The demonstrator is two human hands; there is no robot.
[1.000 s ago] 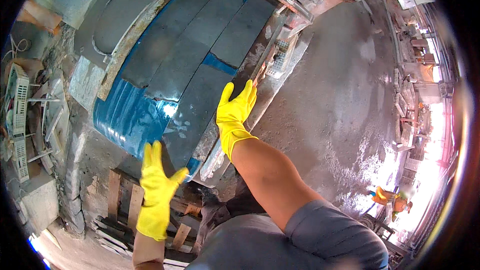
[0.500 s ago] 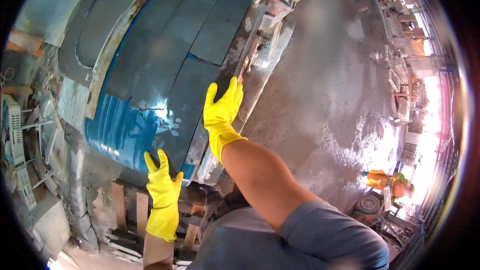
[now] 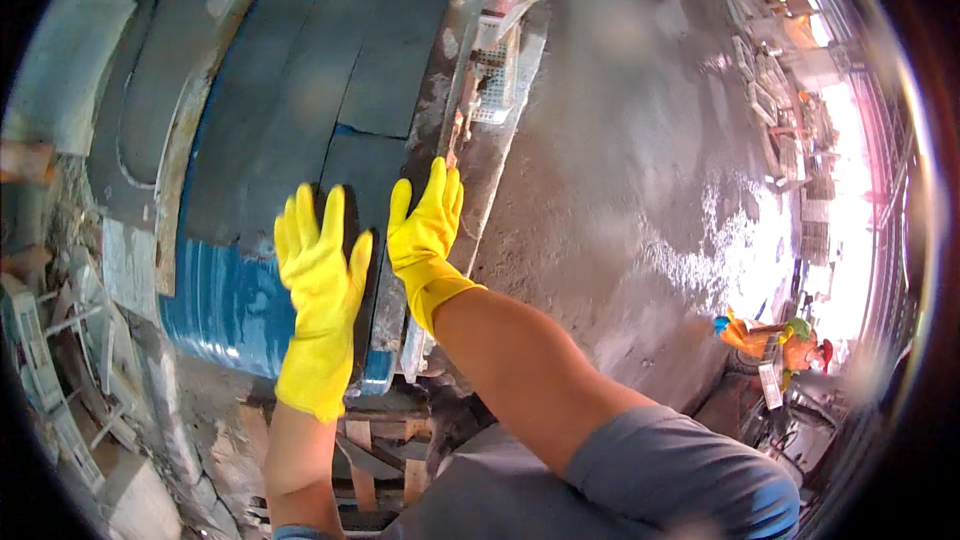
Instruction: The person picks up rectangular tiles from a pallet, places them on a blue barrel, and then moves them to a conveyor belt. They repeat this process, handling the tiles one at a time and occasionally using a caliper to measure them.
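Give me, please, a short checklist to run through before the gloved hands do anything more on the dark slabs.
1. Left hand gloved in yellow, spread open above the dark slabs: ok.
2. Right hand gloved, open, near the slabs' right edge: ok.
3. Hands actually pressing on a slab: cannot tell.
4. Slab seams lying flush: cannot tell.
5. Wet concrete floor beside the stack, possibly slippery: not ok.
6. Person in orange standing apart at lower right: ok.
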